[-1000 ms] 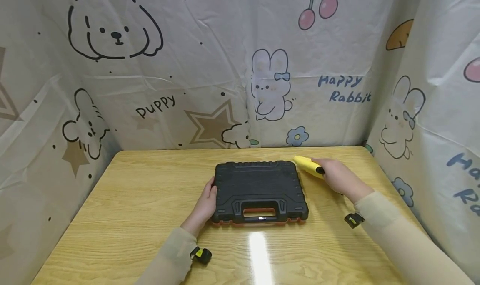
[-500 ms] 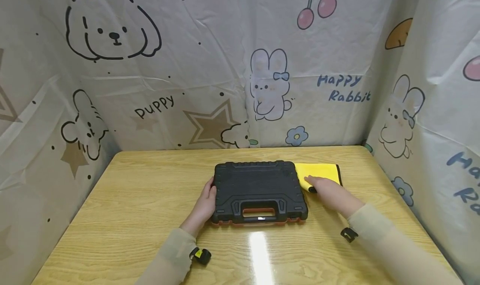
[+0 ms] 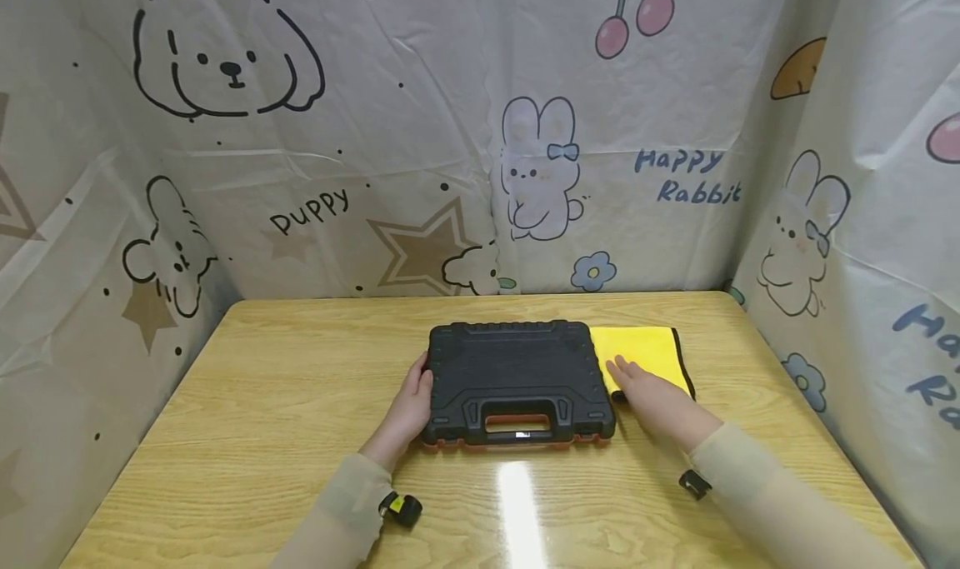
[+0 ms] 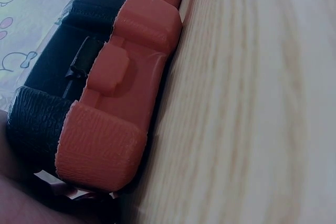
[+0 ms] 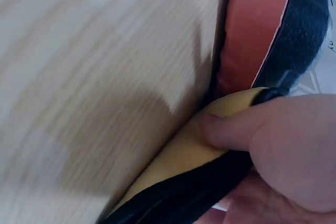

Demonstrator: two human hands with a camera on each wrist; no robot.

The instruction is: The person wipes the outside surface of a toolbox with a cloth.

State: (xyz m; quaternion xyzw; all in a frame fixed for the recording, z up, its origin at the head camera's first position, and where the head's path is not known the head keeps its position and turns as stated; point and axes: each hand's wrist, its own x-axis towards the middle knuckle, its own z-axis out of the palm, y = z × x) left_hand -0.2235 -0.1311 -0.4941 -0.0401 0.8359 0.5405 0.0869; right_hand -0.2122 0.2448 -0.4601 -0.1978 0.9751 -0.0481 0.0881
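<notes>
A black plastic tool case (image 3: 517, 369) with an orange-red lower half lies flat on the table, its carrying handle toward me. My left hand (image 3: 408, 402) holds the case by its left side; the fingertips are partly hidden behind the edge. To the right of the case, against its side, lies a folded yellow cloth (image 3: 652, 348) with a black border. On top of that cloth rests my right hand (image 3: 652, 394), fingers stretched out. In the right wrist view the thumb (image 5: 226, 132) touches the cloth's near fold, close to the orange case corner.
The wooden table (image 3: 285, 402) has a bright light reflection in front of the case. A printed fabric curtain (image 3: 435, 119) with cartoon figures closes off the back and both sides. Each forearm wears a small black camera.
My right hand has laid the yellow cloth down from its raised, bunched shape and moved toward me; the cloth is now spread flat beside the case. My left hand and the tool case stay still.
</notes>
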